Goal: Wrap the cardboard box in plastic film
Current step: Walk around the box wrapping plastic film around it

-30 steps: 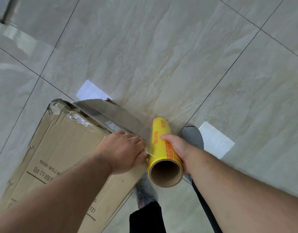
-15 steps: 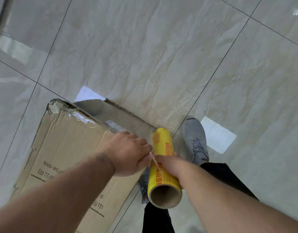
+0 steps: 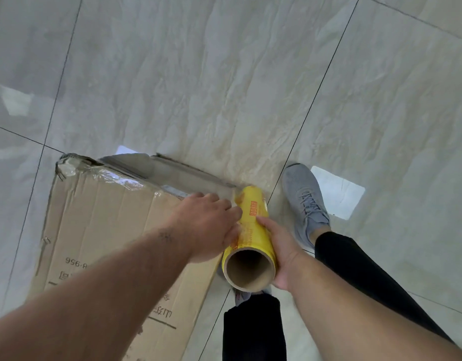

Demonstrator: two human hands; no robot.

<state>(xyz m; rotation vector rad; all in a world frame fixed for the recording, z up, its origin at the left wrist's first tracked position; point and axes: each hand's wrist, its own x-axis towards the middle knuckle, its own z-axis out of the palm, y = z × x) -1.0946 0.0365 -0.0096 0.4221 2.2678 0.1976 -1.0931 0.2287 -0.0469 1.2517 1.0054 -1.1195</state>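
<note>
A large brown cardboard box (image 3: pixel 99 230) with black print stands on the tiled floor at the lower left; clear film clings crumpled along its far top edge and corner (image 3: pixel 68 168). My left hand (image 3: pixel 206 227) lies on the box's right top edge, fingers against the roll. The yellow roll of plastic film (image 3: pixel 250 230) with red lettering stands upright beside the box's right corner, its cardboard core open toward me. My right hand (image 3: pixel 279 248) grips the roll from the right side.
Glossy grey-beige floor tiles (image 3: pixel 224 87) with dark grout lines stretch all around. My grey sneaker (image 3: pixel 304 201) and black trouser leg (image 3: pixel 355 261) stand just right of the roll; my other leg (image 3: pixel 253 332) is below it. Bright window reflections (image 3: pixel 336 191) lie on the floor.
My right foot has stepped forward to the right of the roll. My right hand shifted its hold on the roll from over the top to the right side. The left hand stays on the box's edge.
</note>
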